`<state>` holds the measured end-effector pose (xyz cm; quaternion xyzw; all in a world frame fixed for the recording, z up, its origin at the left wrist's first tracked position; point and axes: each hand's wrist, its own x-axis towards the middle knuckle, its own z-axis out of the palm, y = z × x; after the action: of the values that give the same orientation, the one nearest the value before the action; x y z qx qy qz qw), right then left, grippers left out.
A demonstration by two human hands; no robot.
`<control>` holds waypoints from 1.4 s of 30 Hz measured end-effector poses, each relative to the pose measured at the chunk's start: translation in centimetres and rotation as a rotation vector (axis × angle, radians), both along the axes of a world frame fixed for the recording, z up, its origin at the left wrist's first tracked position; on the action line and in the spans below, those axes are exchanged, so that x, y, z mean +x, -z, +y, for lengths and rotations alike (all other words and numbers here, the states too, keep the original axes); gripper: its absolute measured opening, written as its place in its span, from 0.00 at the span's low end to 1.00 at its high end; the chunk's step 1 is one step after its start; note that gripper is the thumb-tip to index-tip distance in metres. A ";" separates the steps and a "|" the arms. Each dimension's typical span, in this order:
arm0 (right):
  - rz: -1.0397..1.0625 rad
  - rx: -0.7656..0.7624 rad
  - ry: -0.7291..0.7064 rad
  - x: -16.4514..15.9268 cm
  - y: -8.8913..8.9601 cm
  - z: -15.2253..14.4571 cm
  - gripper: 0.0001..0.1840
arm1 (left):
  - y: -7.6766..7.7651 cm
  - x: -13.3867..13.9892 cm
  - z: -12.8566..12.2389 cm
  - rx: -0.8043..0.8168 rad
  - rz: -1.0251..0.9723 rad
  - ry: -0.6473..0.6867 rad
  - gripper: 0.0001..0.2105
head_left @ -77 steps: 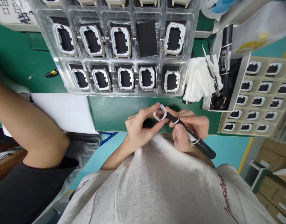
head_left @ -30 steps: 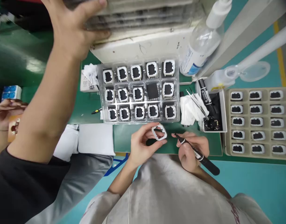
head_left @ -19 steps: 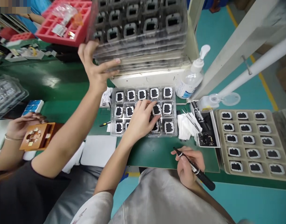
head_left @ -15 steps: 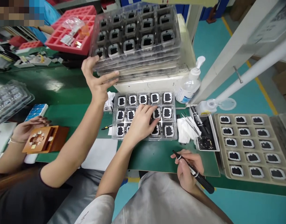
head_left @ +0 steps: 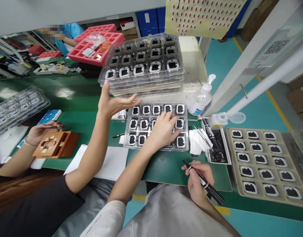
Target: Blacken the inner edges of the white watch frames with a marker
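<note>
My left hand (head_left: 163, 131) lies over a clear plastic tray (head_left: 126, 144) of square white-rimmed black parts. Its index finger and thumb are apart, on either side of a white-rimmed part (head_left: 179, 124) in the right column; whether they touch it I cannot tell. Several parts in the middle of the tray are hidden beneath this hand. At the front edge of the bench, my right hand (head_left: 199, 179) is closed around a black marker pen (head_left: 207, 186), its dark tip pointing up and left toward the tray.
A co-worker's open hand (head_left: 111, 103) hovers before stacked clear trays (head_left: 143, 84) at the back. Their other hand rests behind a brown wooden fixture (head_left: 51, 144). To my right are a pump bottle (head_left: 200, 98), tweezers over white cloth (head_left: 198, 141), and a beige tray of parts (head_left: 229, 158).
My left hand has shifted right over the tray, from the fourth column to the fifth. The co-worker's hand has come off the stacked trays. My right hand still holds the marker; the view has tilted up.
</note>
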<state>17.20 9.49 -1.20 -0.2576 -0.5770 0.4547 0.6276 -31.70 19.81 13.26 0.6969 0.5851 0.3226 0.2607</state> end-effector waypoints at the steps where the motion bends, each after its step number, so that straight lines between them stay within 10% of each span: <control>1: 0.005 -0.065 0.038 0.0 -0.1 -0.1 0.10 | -0.9 0.5 1.2 -0.112 -0.002 0.117 0.35; 6: 0.000 -0.248 0.076 0.3 -0.6 -1.1 0.04 | -2.8 2.8 4.7 -0.241 0.061 0.288 0.34; 12: 0.015 -0.295 0.052 0.7 -0.7 -1.0 0.05 | 2.8 14.5 0.7 0.280 0.074 -0.144 0.48; 17: 0.023 -0.279 0.064 0.6 -0.5 -0.9 0.06 | 5.3 23.6 1.7 0.190 0.213 -0.056 0.28; 22: 0.048 -0.229 0.100 0.4 -0.4 -0.6 0.05 | 4.5 23.3 0.8 0.248 0.192 -0.043 0.17; 30: 0.052 -0.220 0.068 0.9 0.1 -0.1 0.05 | 5.9 25.0 -8.8 0.395 -0.308 -0.211 0.23; 42: 0.092 -0.244 0.072 0.4 -0.6 1.0 0.08 | 11.4 28.4 -17.8 0.131 -0.095 -0.336 0.30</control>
<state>17.64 10.47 -0.61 -0.3313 -0.4783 0.5102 0.6333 -3.26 2.04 1.82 0.5887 0.6580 0.4317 0.1844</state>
